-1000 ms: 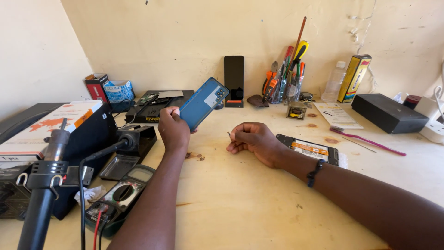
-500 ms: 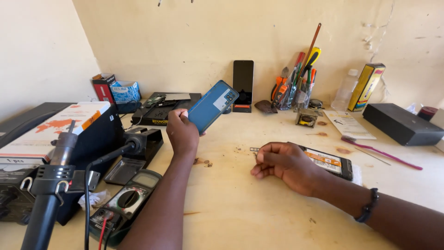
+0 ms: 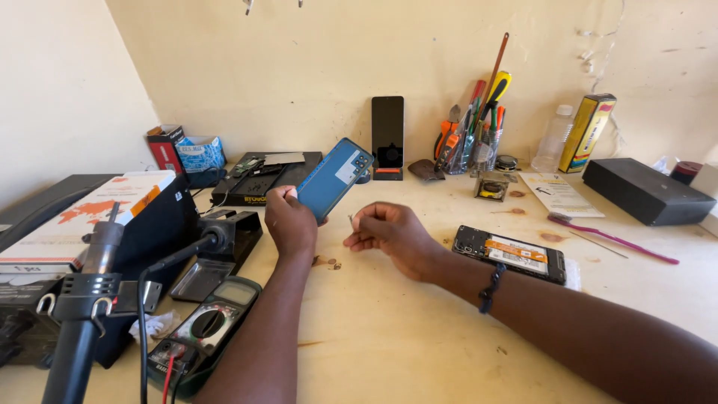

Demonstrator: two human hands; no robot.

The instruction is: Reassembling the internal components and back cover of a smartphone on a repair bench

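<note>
Since a moment ago, right hand (image 3: 393, 233) has lifted nearer the blue phone (image 3: 333, 179), fingers pinched on a tiny pin; left hand (image 3: 292, 221) grips that phone, tilted.

The work surface is a pale wooden bench (image 3: 389, 337) with scattered brown stains. It butts against a cream plastered rear wall (image 3: 299, 67), which meets a second cream wall (image 3: 60, 90) at the left corner. The rear wall shows scuffs and faint marks (most visible at upper right). Lighting is bright and warm, falling evenly across the bench, with soft shadows behind the items standing along the rear wall. A thin pale cable (image 3: 607, 45) hangs down the wall at upper right. No floor or window is in view.
</note>
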